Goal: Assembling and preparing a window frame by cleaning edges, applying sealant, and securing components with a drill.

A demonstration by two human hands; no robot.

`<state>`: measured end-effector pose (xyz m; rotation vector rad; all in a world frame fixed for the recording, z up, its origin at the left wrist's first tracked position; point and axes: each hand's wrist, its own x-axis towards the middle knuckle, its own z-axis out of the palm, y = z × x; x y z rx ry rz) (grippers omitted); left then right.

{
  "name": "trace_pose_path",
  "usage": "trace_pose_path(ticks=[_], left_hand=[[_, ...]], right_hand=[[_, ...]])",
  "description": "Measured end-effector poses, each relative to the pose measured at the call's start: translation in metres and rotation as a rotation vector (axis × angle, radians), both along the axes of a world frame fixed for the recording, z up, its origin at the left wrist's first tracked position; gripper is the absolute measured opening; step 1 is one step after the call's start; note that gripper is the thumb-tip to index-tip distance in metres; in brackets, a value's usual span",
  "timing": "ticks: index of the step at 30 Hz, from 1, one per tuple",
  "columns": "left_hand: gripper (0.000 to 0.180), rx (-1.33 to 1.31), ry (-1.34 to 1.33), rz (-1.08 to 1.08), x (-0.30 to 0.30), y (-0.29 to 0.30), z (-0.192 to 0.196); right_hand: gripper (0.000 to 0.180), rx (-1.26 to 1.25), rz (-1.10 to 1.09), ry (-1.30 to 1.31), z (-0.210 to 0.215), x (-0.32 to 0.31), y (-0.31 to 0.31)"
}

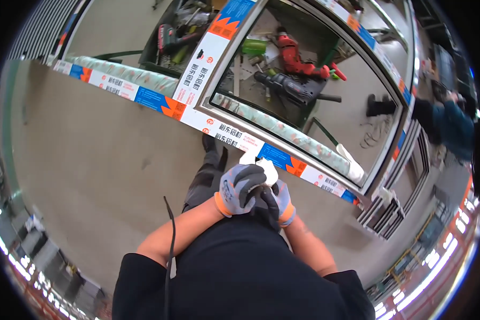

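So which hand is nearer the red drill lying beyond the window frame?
Right, but only narrowly. The right hand sits slightly toward the side of the red drill; the left hand overlaps it just to the left. Both are clasped together on a white piece, well short of the drill.

White crumpled cloth (265,169): small wad, clasped between both gloved hands, top poking out above fingers (250,181), just beside taped aluminium window frame (234,140) lower rail.

Single head view, fisheye, looks steeply down from above the window frame (261,146), hands close below it.
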<state>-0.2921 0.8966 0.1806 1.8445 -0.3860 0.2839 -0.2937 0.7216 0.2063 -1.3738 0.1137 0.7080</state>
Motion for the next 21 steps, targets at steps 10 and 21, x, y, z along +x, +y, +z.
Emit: trace_pose_path(ticks=[10, 21], left_hand=[[0.046, 0.042, 0.426, -0.004, -0.021, 0.075, -0.004], [0.020, 0.106, 0.507, 0.259, 0.002, 0.148, -0.010]], right_hand=[[0.020, -0.503, -0.244, -0.174, -0.010, -0.032, 0.072], [0.010, -0.422, -0.480, -0.201, -0.030, -0.002, 0.081]])
